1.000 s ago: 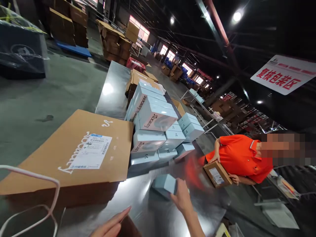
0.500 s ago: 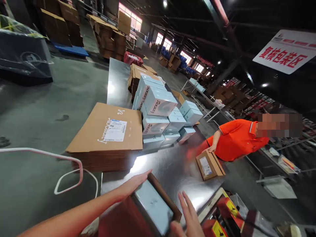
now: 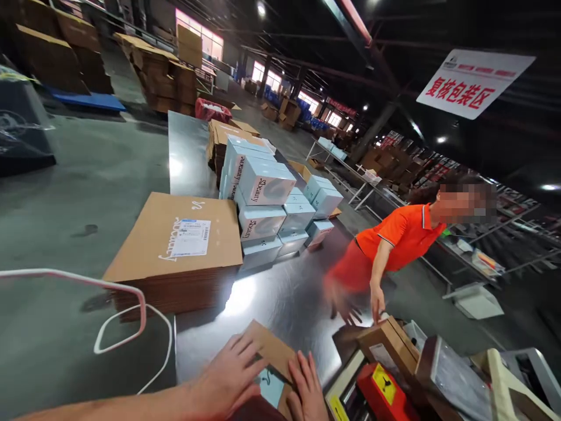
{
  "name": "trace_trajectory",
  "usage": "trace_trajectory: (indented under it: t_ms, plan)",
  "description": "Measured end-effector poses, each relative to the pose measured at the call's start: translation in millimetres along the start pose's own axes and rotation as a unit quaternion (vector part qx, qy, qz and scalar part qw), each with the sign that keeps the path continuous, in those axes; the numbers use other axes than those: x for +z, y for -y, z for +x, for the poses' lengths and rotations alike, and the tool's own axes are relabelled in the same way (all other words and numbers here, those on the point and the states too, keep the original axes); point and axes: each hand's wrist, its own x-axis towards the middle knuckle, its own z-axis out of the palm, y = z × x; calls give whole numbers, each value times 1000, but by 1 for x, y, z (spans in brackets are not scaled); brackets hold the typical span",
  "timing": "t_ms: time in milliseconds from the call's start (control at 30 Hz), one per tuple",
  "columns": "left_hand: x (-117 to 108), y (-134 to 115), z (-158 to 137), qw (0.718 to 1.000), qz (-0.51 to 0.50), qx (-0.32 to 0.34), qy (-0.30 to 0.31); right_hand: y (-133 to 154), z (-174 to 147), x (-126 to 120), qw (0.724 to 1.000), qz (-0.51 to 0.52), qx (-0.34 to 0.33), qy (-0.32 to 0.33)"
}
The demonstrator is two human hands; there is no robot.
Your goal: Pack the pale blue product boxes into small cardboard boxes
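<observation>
A small brown cardboard carton (image 3: 274,356) is seen at 6 o'clock on the shiny sheet-metal table (image 3: 289,298), its flaps being pressed down over a pale blue box (image 3: 270,387) inside, of which only a corner with a white squiggle mark shows. The left hand (image 3: 230,374) is laid flat on the left flap with fingers spread; the right hand (image 3: 307,392) is laid on the right flap, fingers held close together and straight.

At 10 o'clock a stack of flat brown corrugated sheets (image 3: 175,257) is topped by a white shipping label (image 3: 190,237) and white script reading "Beauty" (the label's print is too small to read). At 12 o'clock glossy pale blue boxes (image 3: 267,210) are piled, "Beauty" printed on their sides. At 2 o'clock a white hanging sign (image 3: 473,82) carries red Chinese characters. At 3 o'clock a person in an orange polo shirt (image 3: 401,237) reaches toward another brown carton (image 3: 388,345).
</observation>
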Motion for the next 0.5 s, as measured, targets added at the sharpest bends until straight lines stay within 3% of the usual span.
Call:
trace_trajectory:
  t_ms: [67, 167, 233, 333, 433, 500]
  plan:
    - [-14, 9, 26, 995, -14, -61, 75, -8, -9, 0, 995, 90, 40, -11]
    - [-26, 20, 61, 946, -89, -259, 175, 9, -13, -4, 956, 241, 165, 14]
    - [-24, 26, 67, 914, -167, -328, 169, 34, -13, -3, 946, 252, 203, 21]
    - [-16, 33, 52, 882, -326, -326, 97, 75, -11, 4, 962, 167, 210, -44]
    - [-17, 33, 29, 771, -483, -402, 100, 93, -7, 8, 959, 164, 223, -67]
    - [-20, 27, 19, 724, -511, -453, 100, 86, -3, 9, 950, 214, 219, -59]
